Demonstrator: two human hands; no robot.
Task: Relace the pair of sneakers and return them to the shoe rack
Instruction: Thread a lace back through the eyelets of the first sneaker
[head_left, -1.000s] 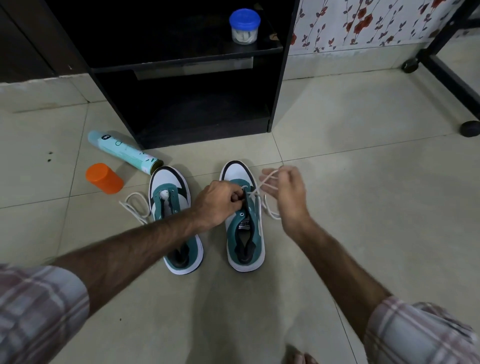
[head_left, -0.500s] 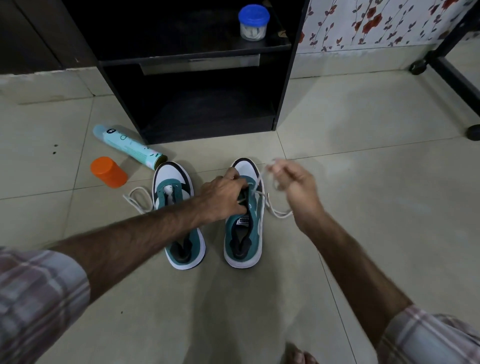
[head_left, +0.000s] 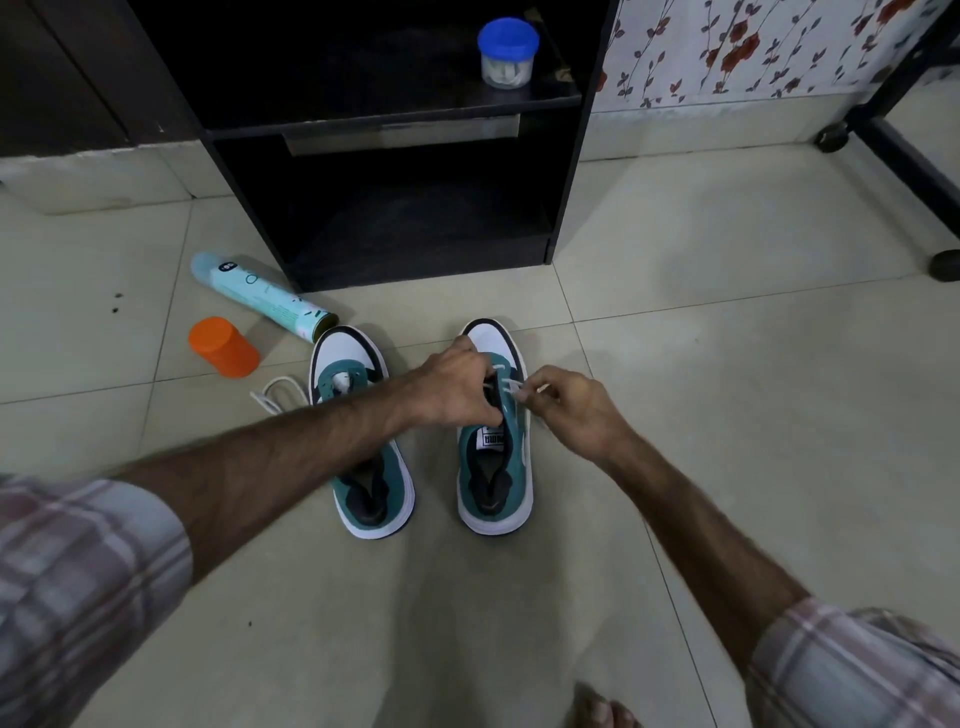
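Teal and white, with dark collars and white soles, the two sneakers stand side by side on the pale tiled floor, toes pointing toward the black shoe rack (head_left: 566, 171) just beyond them. The right sneaker (head_left: 496, 431) has a white toe cap edged in black, a teal body and a white label on its tongue. The left hand (head_left: 457, 387) sits over its eyelet area with fingers curled down onto the tongue and throat; what exactly they pinch is hidden under the knuckles. The right hand (head_left: 571, 402) is beside the shoe's outer edge, thumb and fingers closed on the white lace (head_left: 511, 387), which runs a short way from the eyelets into the pinch. The lace is blurred, so how many eyelets it has passed cannot be read.

The left sneaker (head_left: 358, 431) is partly crossed by the left forearm. A second white lace (head_left: 278, 392) lies looped on the tile, touching its outer side.

A light blue spray can (head_left: 260, 296) lies on its side near the rack's corner, with an orange cap (head_left: 223, 347) just beside it. A blue-lidded jar (head_left: 508, 52) stands on the rack's upper shelf.
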